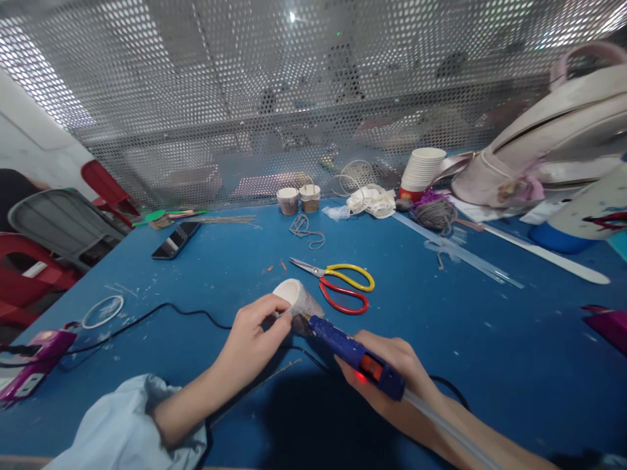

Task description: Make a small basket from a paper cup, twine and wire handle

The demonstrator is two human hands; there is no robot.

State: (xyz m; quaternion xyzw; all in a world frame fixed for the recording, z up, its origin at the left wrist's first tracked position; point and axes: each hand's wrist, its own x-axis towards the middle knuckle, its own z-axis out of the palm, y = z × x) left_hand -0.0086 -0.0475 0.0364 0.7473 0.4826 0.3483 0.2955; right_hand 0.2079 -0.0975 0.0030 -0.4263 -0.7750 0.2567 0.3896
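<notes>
My left hand (262, 333) grips a small paper cup (309, 301) that lies tilted, its white open mouth toward the upper left and its side covered in something greyish. In my right hand (386, 365) is a blue glue gun (343, 343) with a red light glowing and a clear glue stick (450, 427) sticking out of its back. The gun's nozzle meets the lower side of the cup, at a dark patch; whether glue is coming out I cannot tell. Just beyond the cup lie scissors (323, 271) with one yellow and one red handle.
Two small cups (288, 202) and a loose grey cord (308, 232) are at the back. A phone (176, 239) lies left, a purple power strip (36, 362) nearer. Stacked paper cups (422, 171), grey yarn (435, 215), glue sticks (460, 251) and a bag (539, 137) occupy the right.
</notes>
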